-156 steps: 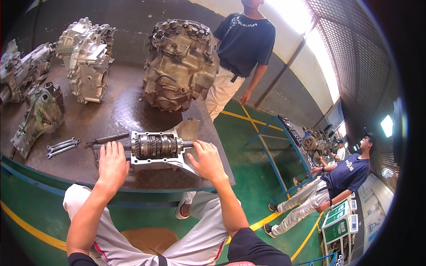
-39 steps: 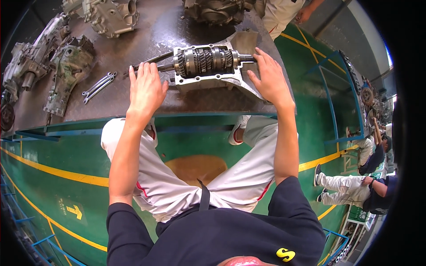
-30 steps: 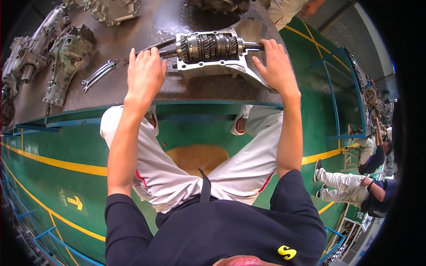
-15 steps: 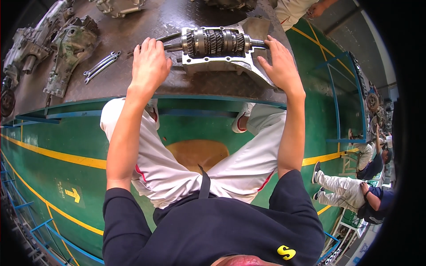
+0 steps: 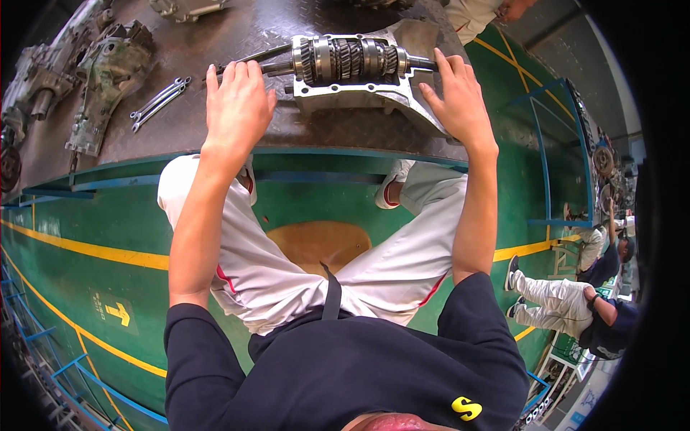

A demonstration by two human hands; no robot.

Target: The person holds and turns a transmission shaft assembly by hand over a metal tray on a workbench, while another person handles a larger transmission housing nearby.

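Note:
An open silver gearbox housing (image 5: 330,90) lies on the dark metal table (image 5: 230,136), holding a shaft assembly with several gears (image 5: 347,59). My left hand (image 5: 237,111) is open, fingers slightly bent, its fingertips at the shaft's left end beside a long dark rod. My right hand (image 5: 463,104) is open too, its fingertips resting on the shaft's right end and its thumb apart, near the housing's flared bell end. Some silver wrenches (image 5: 158,103) lie left of my left hand.
Several gearbox casings (image 5: 104,82) stand at the left and back. A person's legs (image 5: 466,16) are beyond the table. At right are another workbench frame (image 5: 546,187) and co-workers (image 5: 553,302). A wooden stool seat (image 5: 316,241) shows between my legs, above green floor.
The view has tipped downward since the oldest frame, then shifted slightly, the table sliding upward in it. Both my hands stay at the shaft ends, with small shifts of the fingers.

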